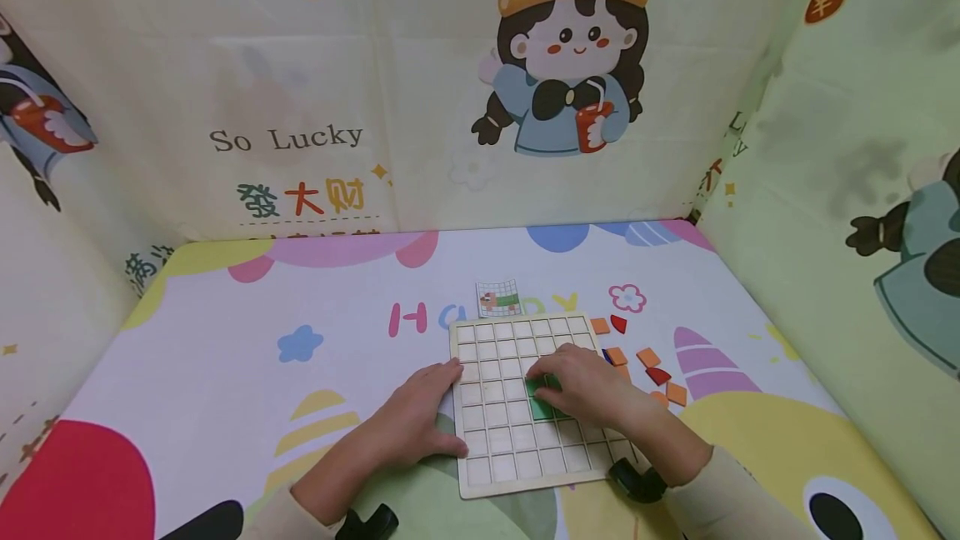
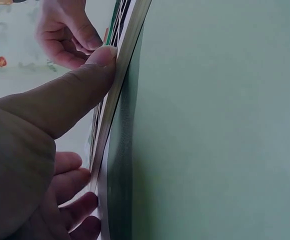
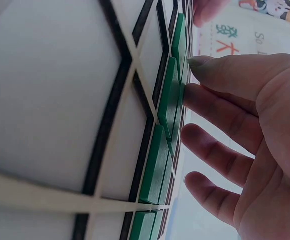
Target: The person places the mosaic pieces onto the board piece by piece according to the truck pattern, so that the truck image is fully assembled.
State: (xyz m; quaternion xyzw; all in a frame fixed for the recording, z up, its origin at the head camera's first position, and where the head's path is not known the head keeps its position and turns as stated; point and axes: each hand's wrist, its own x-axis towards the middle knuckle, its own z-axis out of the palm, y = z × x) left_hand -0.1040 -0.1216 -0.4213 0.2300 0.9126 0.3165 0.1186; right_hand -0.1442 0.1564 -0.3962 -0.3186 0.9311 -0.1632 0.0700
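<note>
A pale wooden grid board [image 1: 480, 419] lies at the front of the table. My left hand [image 1: 416, 415] rests along its left edge, with thumb and fingers spread apart against the rim. In the left wrist view the thumb [image 2: 80, 85] presses the rim's side. Over the middle of the board is my right hand [image 1: 581, 386], its fingertips right at a block of green square tiles [image 1: 542, 410] set in the grid. Several of these green tiles [image 3: 155, 165] sit side by side in the right wrist view, and no tile shows between the fingers. The hand covers part of the block.
A small picture card [image 1: 498, 298] with a grid drawing lies behind the board. Loose orange tiles [image 1: 676, 393] and red curved pieces [image 1: 658, 376] are scattered to the board's right. Printed cloth walls [image 1: 420, 107] stand at the back and sides.
</note>
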